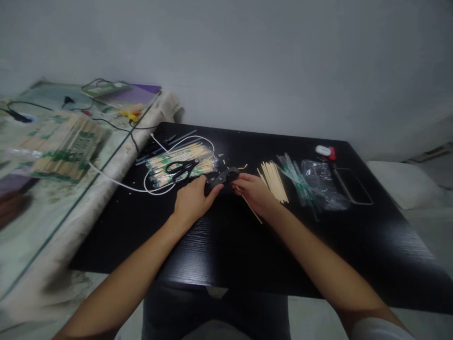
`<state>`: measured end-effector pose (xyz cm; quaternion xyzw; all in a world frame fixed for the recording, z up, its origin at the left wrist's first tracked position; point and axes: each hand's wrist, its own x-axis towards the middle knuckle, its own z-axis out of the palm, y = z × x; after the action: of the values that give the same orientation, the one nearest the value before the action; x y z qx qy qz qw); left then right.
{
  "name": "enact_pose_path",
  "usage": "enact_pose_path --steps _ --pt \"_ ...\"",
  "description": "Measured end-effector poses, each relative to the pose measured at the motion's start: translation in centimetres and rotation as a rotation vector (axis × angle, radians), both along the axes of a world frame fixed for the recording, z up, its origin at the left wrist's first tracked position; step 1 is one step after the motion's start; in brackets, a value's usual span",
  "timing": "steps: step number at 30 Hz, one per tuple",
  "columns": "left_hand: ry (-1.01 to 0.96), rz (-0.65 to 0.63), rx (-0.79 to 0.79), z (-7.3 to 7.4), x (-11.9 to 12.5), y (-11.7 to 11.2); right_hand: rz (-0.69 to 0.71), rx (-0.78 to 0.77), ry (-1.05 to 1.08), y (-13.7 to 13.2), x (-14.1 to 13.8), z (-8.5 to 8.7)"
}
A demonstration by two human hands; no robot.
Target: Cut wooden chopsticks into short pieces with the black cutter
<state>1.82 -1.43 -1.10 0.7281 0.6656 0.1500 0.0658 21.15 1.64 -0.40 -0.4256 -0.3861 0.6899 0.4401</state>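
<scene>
My left hand (193, 198) is closed around a black plier-like tool (222, 178) whose curved head points right; its exact kind is hard to make out. A thin wooden chopstick (254, 212) is pinched in my right hand (253, 189), slanting down toward me, its upper end beside the tool's head. Just right of that hand lies a bundle of bare chopsticks (274, 182). Short cut wooden bits (243, 166) are scattered beyond the tool. Left of my left hand, black-handled scissors (182, 170) rest on a pack of wrapped chopsticks (166, 163).
Torn clear wrappers (300, 182), a phone (353, 185) and a white case (322, 150) lie on the right of the black table (226, 255). A white cable (122, 182) loops across the left. Another chopstick pack (67, 146) and a person's hand (12, 208) are on the glass-topped table.
</scene>
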Motion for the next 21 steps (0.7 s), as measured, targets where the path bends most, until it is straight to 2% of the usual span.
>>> enact_pose_path --steps 4,11,18,21 --pt "0.012 0.000 -0.025 -0.05 -0.03 0.02 0.001 -0.017 0.014 -0.06 0.00 0.06" --pt "-0.032 -0.051 0.045 -0.40 -0.24 0.13 0.005 -0.005 0.005 -0.06 0.01 0.08" --pt "-0.003 -0.013 -0.042 -0.30 -0.21 0.14 0.003 0.015 -0.012 0.15 0.22 -0.43" --pt "-0.035 -0.032 -0.024 -0.36 -0.28 0.18 0.016 0.019 -0.014 0.17 0.25 -0.44"
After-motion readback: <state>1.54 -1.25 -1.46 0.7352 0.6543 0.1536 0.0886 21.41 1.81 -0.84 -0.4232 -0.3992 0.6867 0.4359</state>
